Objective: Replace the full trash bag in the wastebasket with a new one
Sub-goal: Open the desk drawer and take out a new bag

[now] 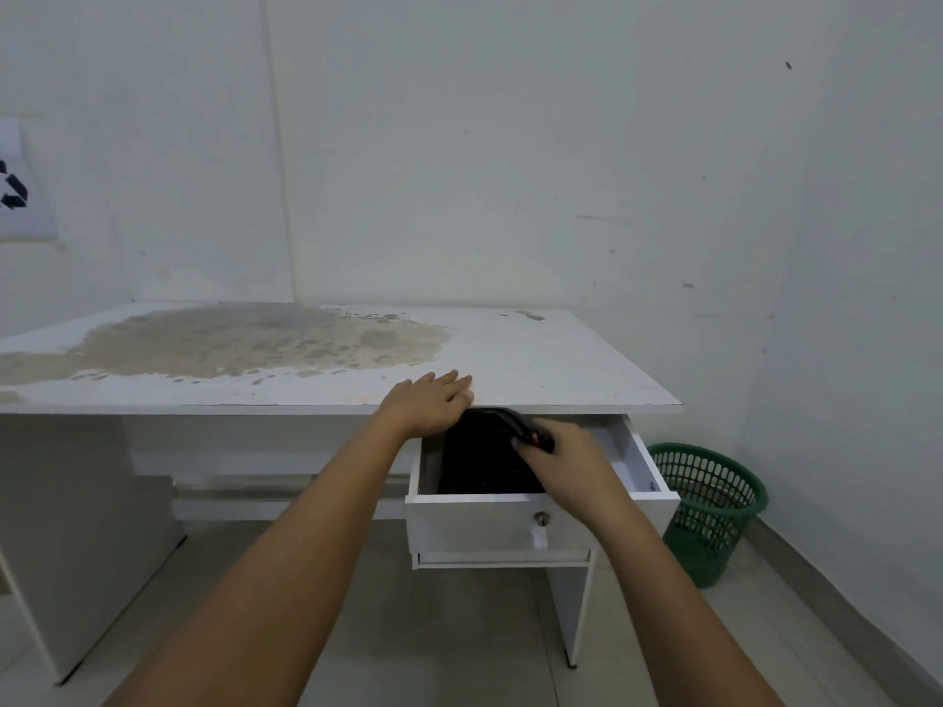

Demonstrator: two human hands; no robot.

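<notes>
Black plastic trash bags point(485, 459), folded or rolled in a dark bundle, are seen lying inside the open white desk drawer point(510, 523), filling its left and middle part. A fold of the black plastic is pinched at the bundle's upper right by the right hand point(566, 451), whose fingers are curled together on it. At about ten o'clock from the bundle, the left hand point(428, 400) is laid flat on the front edge of the white worn desk top point(561, 359), fingers straight and close together, holding nothing. A key is seen in the lock point(541, 517) on the drawer front. At about three o'clock from the drawer, near the wall, a green perforated plastic wastebasket point(714, 507) stands upright on the pale tiled floor point(459, 630); no bag is seen over its rim
</notes>
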